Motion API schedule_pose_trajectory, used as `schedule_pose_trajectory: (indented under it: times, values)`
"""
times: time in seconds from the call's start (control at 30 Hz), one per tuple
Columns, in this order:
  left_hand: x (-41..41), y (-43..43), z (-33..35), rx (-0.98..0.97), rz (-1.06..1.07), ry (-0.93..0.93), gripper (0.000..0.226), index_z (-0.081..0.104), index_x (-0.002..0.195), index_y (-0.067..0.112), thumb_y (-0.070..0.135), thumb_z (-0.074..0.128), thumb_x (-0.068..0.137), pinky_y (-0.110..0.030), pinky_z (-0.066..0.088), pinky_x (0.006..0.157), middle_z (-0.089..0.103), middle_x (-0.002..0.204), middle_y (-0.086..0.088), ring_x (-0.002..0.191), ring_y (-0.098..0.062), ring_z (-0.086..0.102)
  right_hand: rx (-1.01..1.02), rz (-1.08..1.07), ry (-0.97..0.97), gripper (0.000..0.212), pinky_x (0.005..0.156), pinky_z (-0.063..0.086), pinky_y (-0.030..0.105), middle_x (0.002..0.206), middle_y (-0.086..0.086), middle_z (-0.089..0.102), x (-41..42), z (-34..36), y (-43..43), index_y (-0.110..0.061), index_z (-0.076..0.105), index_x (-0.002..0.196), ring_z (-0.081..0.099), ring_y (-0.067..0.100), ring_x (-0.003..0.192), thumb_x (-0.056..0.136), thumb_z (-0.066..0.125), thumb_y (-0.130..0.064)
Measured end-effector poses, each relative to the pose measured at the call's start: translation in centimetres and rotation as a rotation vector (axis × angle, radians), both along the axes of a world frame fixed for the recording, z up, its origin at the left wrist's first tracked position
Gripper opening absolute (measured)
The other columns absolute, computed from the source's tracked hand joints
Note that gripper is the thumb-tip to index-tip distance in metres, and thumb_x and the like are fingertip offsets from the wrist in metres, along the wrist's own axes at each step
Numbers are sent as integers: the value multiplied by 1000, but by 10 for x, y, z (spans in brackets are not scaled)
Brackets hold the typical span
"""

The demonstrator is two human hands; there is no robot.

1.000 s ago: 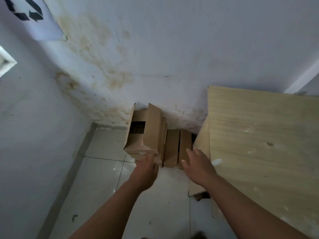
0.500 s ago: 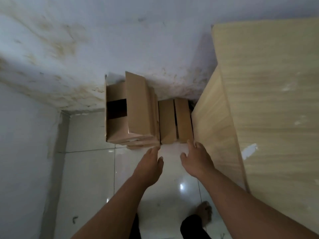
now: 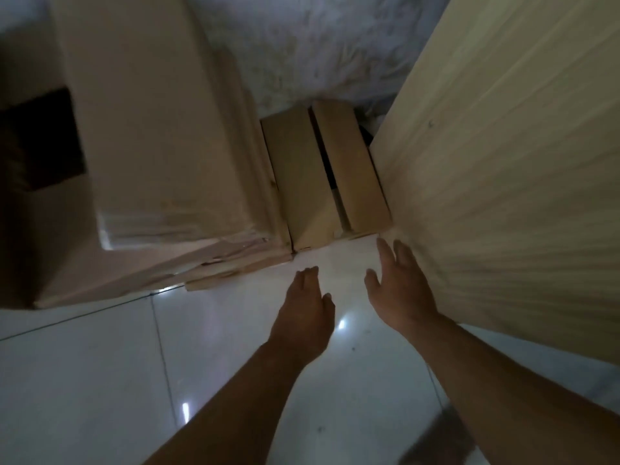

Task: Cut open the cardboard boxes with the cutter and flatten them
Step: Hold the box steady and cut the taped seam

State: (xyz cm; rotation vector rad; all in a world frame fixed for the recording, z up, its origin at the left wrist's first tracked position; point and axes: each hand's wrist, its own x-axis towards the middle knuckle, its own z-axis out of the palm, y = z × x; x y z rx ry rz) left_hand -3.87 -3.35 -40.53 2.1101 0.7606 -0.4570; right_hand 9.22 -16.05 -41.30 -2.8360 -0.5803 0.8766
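Note:
A large cardboard box [image 3: 151, 129] with an open dark gap on its left stands on the floor against the wall, filling the upper left. A smaller brown box [image 3: 302, 176] with two closed flaps sits to its right, wedged against the wooden panel. Flattened cardboard [image 3: 235, 273] pokes out from under the large box. My left hand [image 3: 307, 310] hovers with straight fingers just short of the boxes' front edge, holding nothing. My right hand [image 3: 399, 290] is spread and empty, its fingertips close to the small box's lower right corner. No cutter is in view.
A tall light wooden panel [image 3: 503, 162] forms a wall along the right side. A stained white wall [image 3: 318, 45] stands behind the boxes. Glossy white floor tiles [image 3: 100, 380] stretch across the lower left. A dark blurred shape [image 3: 436, 437] shows at the bottom right.
The view has dropped and moved in, so the boxes look much larger. Both hands have stretched forward toward the small box; neither has taken hold of anything.

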Motion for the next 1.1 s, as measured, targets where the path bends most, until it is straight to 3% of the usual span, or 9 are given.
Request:
schedule_pose_trajectory:
  times: [0.17,0.27,0.37,0.57,0.73,0.9,0.97,1.03,1.1]
  values:
    - [30,-1,-72,131,-65,-84,72,-4,162,2,19,42,109,-21,-7,121,-7,172,-14,159,-24,-7,76,93,-210,74,122,24,46,164,16,18,44,-82,8,-10,18,159,15,33,152,98,52,-34]
    - [62,2,-108,206,14,-173,83,0,161,-2,9,54,100,-39,4,130,-3,171,-19,159,-29,-8,121,176,-286,82,124,17,45,164,17,16,72,-110,20,-7,12,159,11,32,153,94,55,-30]
    - [87,9,-137,356,18,-164,90,5,161,-3,10,61,92,-44,6,129,3,170,-20,159,-33,-4,114,252,-290,87,124,15,43,166,14,10,90,-128,35,-14,7,160,5,32,154,91,58,-24]
    - [91,14,-163,526,-113,-37,76,-5,163,4,20,42,105,-48,-2,128,-12,172,-14,159,-29,-13,162,262,-323,82,124,15,44,167,11,8,89,-140,37,-24,9,161,6,30,154,89,42,-3]
    - [56,-8,-166,480,-157,-96,82,-6,164,6,42,38,105,-49,-3,129,-16,171,-12,158,-25,-18,192,174,-350,80,123,17,47,165,12,20,42,-142,12,-19,20,160,14,33,153,86,44,0]
    - [-9,-51,-165,332,-126,-247,75,3,165,10,44,33,106,-44,4,130,-6,174,-5,159,-17,-12,132,147,-343,85,121,22,53,165,12,19,-22,-142,-43,-16,22,159,12,32,154,83,54,3]
    - [-32,-64,-162,261,23,-248,73,0,166,15,44,33,107,-41,3,129,-6,174,-2,159,-15,-10,90,154,-307,89,121,23,54,166,12,17,-44,-142,-66,-16,20,160,9,32,154,81,57,4]
    - [-43,-74,-159,93,306,-162,75,-4,165,19,54,32,108,-42,11,129,-2,174,-1,160,-18,-1,74,141,-263,92,119,26,55,166,11,15,-62,-141,-84,-17,22,159,7,31,154,80,61,7]
    - [-41,-73,-154,-221,610,-7,81,16,163,20,63,44,101,-45,36,121,29,167,-5,150,-24,34,55,133,-219,97,119,28,54,167,9,12,-75,-138,-95,-19,20,160,4,29,155,78,64,8]
